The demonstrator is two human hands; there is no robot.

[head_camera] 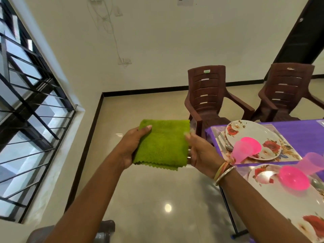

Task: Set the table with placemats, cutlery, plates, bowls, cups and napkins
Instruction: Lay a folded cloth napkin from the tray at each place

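A folded, fuzzy lime-green cloth napkin (pixel 164 144) with a zigzag-cut near edge is held flat above the glossy tiled floor (pixel 157 199), just left of the purple-covered table (pixel 301 135). Its side edges are gripped by the left hand (pixel 134 146) and the right hand (pixel 199 154), thumbs laid on top. Open floor is seen beneath and beyond.

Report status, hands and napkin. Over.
Left hand, right hand hold folded green napkin, in air beside table. Plates, pink cups laid. Path to table open.
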